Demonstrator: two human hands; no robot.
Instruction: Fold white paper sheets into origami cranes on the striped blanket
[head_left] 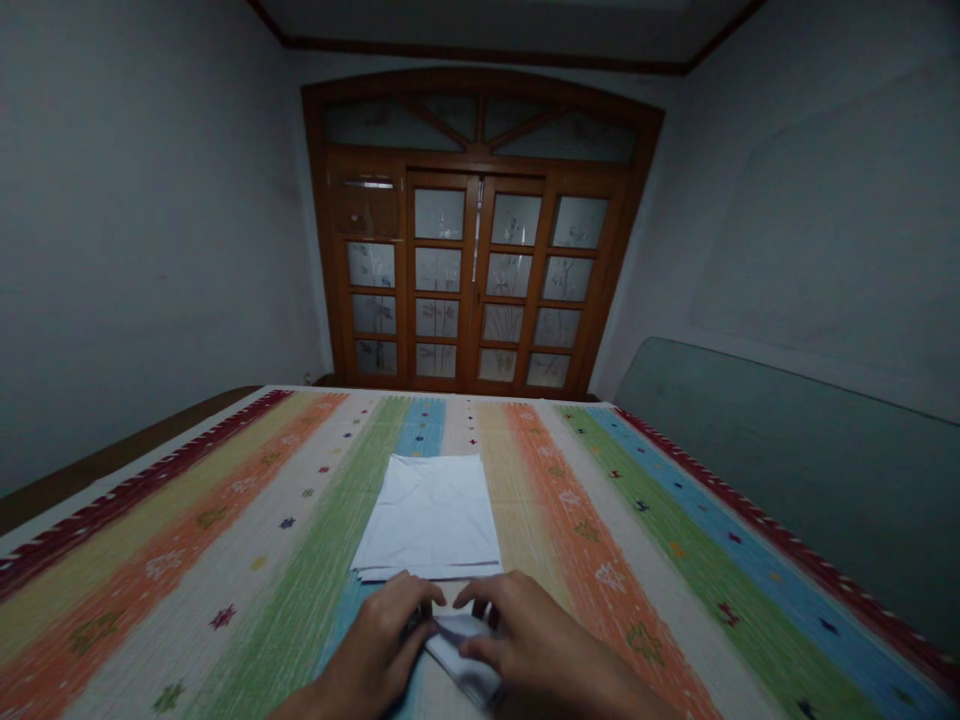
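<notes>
A stack of white paper sheets [433, 515] lies flat on the striped cloth [247, 560] in front of me. Just nearer than it, both hands work one small folded piece of white paper [469, 655]. My left hand [379, 645] has its fingers curled and pinches the piece's left edge. My right hand [525, 635] lies over its right side, fingers bent down onto it. Most of the folded piece is hidden under the two hands.
The multicoloured striped cloth covers the whole wide surface. A dark green panel [780, 460] runs along its right side. A wooden double door with frosted glass panes [480, 290] stands at the far end between plain walls.
</notes>
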